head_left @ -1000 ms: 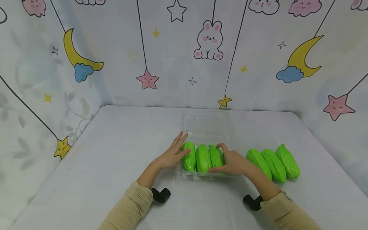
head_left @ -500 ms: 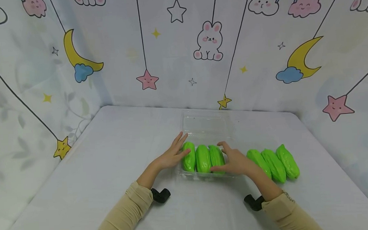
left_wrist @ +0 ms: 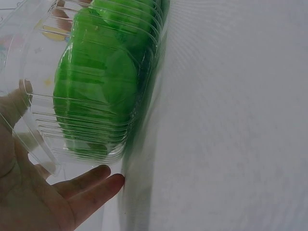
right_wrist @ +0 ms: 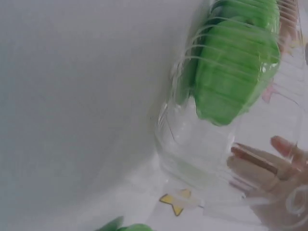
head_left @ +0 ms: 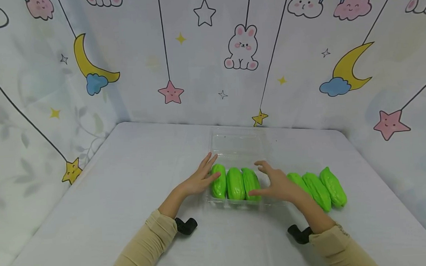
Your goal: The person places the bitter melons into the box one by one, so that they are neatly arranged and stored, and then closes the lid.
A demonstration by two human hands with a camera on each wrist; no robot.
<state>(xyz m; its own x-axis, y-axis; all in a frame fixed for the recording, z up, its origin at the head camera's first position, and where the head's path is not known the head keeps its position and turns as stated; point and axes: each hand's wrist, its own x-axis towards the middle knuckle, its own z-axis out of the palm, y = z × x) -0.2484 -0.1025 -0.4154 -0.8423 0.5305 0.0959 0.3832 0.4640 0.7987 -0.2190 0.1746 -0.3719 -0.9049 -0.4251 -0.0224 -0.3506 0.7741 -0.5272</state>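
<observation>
Three bright green, long, ridged vegetable-like pieces lie side by side in a clear plastic clamshell box. Its see-through lid is folded back behind. My left hand rests along the box's left side, fingers extended and thumb over the leftmost green piece. In the left wrist view, the left hand's fingertips are spread at the box's outer wall. My right hand hovers over the right end of the box, fingers apart, beside the third green piece, holding nothing.
Three more green pieces lie on the white-covered table right of the box, one partly behind the right arm. Black wrist mounts stick out from both wrists. A cartoon-printed cloth hangs behind the table.
My right hand has let go of the third green piece and drawn away to the right, its fingers spreading. That piece stays in the box. The left hand has not moved.
</observation>
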